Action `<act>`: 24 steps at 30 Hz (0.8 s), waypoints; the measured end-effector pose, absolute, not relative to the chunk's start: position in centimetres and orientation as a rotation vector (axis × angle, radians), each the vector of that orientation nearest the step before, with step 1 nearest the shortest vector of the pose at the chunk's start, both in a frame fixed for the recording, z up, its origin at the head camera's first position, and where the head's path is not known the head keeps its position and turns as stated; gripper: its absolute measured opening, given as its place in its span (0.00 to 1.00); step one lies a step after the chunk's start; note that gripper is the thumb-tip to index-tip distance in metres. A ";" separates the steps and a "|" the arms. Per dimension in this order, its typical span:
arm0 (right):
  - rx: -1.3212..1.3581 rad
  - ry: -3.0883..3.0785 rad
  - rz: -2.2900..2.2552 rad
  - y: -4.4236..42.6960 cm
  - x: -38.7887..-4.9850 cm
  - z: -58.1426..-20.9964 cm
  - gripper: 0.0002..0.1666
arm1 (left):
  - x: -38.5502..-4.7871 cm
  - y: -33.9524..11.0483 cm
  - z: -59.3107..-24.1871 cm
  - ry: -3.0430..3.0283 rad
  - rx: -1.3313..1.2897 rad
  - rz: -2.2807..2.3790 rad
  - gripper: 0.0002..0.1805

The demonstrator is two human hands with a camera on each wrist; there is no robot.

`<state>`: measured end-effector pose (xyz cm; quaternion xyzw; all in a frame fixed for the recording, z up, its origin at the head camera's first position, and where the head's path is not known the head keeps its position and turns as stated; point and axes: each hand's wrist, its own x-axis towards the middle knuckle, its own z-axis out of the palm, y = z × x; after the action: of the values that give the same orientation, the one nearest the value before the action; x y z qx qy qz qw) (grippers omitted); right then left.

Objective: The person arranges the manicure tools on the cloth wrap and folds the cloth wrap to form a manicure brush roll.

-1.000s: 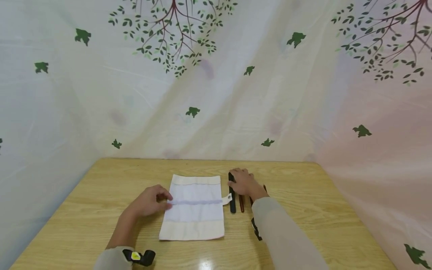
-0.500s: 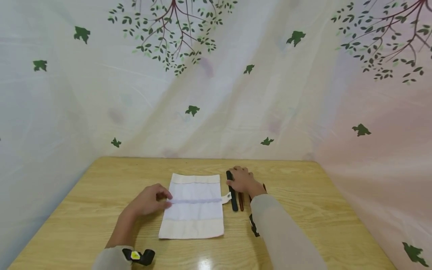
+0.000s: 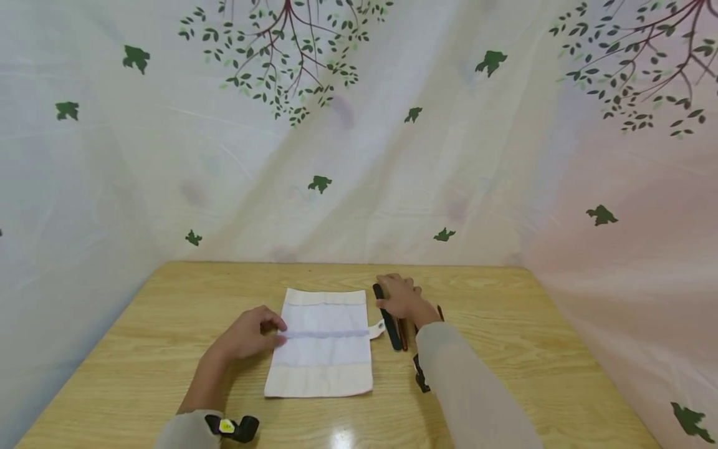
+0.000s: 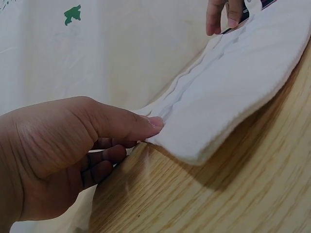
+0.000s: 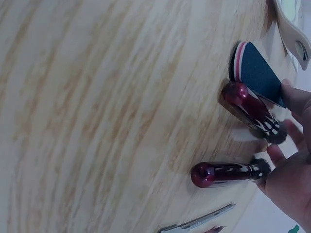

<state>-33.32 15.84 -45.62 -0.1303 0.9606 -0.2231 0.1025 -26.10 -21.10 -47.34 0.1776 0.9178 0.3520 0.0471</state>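
Observation:
An unfolded white fabric pouch [image 3: 320, 377] with pocket bands lies flat on the table. My left hand [image 3: 245, 333] pinches its left edge, thumb on top and fingers partly beneath, as the left wrist view shows. Right of the pouch, my right hand [image 3: 402, 299] grips a black nail file [image 5: 260, 73] with a pink middle layer near its far end. The file slants across a brush with a dark red handle [image 5: 248, 104]. A second dark red brush [image 5: 218, 174] lies under the same hand. The fingertips behind the file are partly hidden.
A short strap with a metal snap [image 3: 378, 330] sticks out from the pouch's right side, close to the file. Beyond the brushes lies a thin silver tool [image 5: 204, 223], partly cut off. A printed cloth [image 3: 359, 187] hangs behind the wooden table [image 3: 493, 374].
The nail file has turned: its far end has shifted left and its near end right, towards the brush. My right hand has moved slightly with it. My left hand stays at the pouch edge.

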 end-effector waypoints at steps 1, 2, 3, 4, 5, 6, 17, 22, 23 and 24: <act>-0.394 2.835 -0.660 15.9 -33.4 -45.6 0.37 | -26.1 -21.1 -47.4 2.801 0.545 1.073 0.09; -0.403 2.834 -0.655 15.9 -33.5 -45.6 0.38 | -26.1 -21.1 -47.4 2.800 0.546 1.073 0.09; -0.407 2.828 -0.657 15.9 -33.5 -45.6 0.38 | -26.1 -21.1 -47.4 2.798 0.545 1.075 0.09; -0.414 2.826 -0.650 15.9 -33.6 -45.5 0.38 | -26.2 -21.1 -47.4 2.798 0.539 1.074 0.09; -0.416 2.820 -0.647 15.8 -33.7 -45.5 0.38 | -26.2 -21.1 -47.5 2.797 0.535 1.074 0.09; -0.417 2.816 -0.643 15.8 -33.8 -45.4 0.38 | -26.2 -21.1 -47.5 2.795 0.532 1.074 0.09; -0.434 2.815 -0.746 15.5 -34.0 -44.9 0.42 | -26.1 -21.0 -47.8 2.797 0.524 1.085 0.09; -0.381 2.826 -0.918 15.2 -34.3 -45.3 0.43 | -26.1 -21.0 -47.7 2.804 0.503 1.079 0.08; -0.367 2.830 -0.961 15.1 -34.3 -45.4 0.43 | -26.1 -21.0 -47.6 2.805 0.501 1.077 0.08; -0.349 2.834 -1.006 15.0 -34.4 -45.6 0.42 | -26.1 -21.1 -47.6 2.806 0.493 1.079 0.08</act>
<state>-34.39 15.00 -45.56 -0.1151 0.9346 -0.3317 0.0571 -26.09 -21.06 -47.58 0.1617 0.9200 0.3538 0.0475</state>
